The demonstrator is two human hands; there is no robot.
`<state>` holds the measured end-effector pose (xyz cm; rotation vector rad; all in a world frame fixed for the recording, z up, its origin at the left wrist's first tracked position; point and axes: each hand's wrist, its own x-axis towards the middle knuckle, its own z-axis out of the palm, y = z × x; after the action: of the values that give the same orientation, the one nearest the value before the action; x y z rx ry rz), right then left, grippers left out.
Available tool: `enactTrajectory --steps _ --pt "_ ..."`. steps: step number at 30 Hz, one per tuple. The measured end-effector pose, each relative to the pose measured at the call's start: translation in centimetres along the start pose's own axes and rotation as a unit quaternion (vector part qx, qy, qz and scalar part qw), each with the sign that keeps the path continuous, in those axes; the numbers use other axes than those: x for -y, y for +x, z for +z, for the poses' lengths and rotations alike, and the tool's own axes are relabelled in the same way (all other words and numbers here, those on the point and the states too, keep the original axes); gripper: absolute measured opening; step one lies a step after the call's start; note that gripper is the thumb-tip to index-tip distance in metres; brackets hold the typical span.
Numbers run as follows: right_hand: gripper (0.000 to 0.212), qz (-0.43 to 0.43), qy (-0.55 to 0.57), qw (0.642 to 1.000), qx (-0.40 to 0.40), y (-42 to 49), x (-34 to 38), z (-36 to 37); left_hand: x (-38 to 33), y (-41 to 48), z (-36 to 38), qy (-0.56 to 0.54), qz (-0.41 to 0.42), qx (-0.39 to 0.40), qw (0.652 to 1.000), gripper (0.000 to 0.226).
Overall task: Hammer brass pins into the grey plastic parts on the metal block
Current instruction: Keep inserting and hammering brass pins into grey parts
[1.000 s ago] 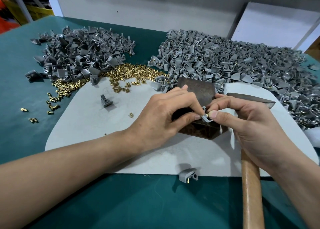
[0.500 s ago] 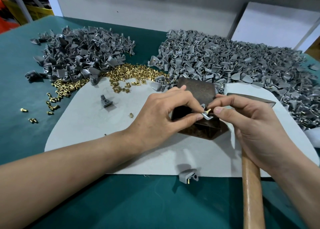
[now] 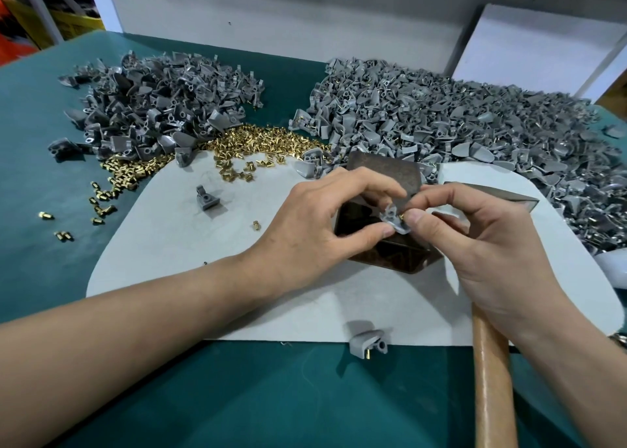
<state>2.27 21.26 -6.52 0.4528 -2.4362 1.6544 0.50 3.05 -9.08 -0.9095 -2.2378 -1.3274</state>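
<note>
A dark metal block (image 3: 380,176) stands on a pale mat (image 3: 210,264) in the middle of the table. Over the block, my left hand (image 3: 319,223) pinches a small grey plastic part (image 3: 393,218) between thumb and fingers. My right hand (image 3: 475,240) pinches a brass pin (image 3: 402,216) at the part's hole. A hammer lies under my right hand, its wooden handle (image 3: 492,379) pointing toward me and its steel head (image 3: 498,195) right of the block. Loose brass pins (image 3: 258,145) are heaped behind the mat.
Two big heaps of grey parts lie at the back: one heap at the left (image 3: 159,101), a larger heap at the right (image 3: 475,125). A single part (image 3: 207,201) lies on the mat, another part with a pin (image 3: 368,344) at the mat's near edge. Stray pins (image 3: 62,235) dot the green cloth.
Both hands have tilted the grey part slightly over the block, and the pin now sits closer against the part. The hammer has not moved.
</note>
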Motion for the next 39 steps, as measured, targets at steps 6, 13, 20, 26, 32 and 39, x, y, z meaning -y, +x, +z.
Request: enactTrajectory --steps 6,13,20,26,32,39 --pt "0.011 0.015 0.010 1.000 0.022 -0.1 0.2 -0.2 0.0 0.0 0.1 0.004 0.001 -0.004 1.000 0.024" --pt "0.014 0.049 0.018 0.998 0.040 0.0 0.9 -0.4 0.0 0.0 0.1 0.013 0.011 -0.004 1.000 0.021" --pt "0.016 0.100 0.048 0.993 0.049 0.2 1.0 -0.8 -0.1 -0.1 0.3 0.033 0.054 -0.003 0.998 0.022" --pt "0.013 0.115 0.082 0.989 0.036 0.2 0.8 -0.9 0.0 -0.1 0.4 0.031 0.048 -0.010 0.998 0.022" --pt "0.017 0.108 0.093 0.989 0.034 0.1 0.6 -0.8 -0.1 -0.1 0.3 0.033 0.030 -0.011 0.999 0.021" --pt "0.006 0.040 0.073 0.996 0.009 0.0 0.2 -0.4 -0.2 0.0 0.0 0.037 0.034 0.002 0.999 0.016"
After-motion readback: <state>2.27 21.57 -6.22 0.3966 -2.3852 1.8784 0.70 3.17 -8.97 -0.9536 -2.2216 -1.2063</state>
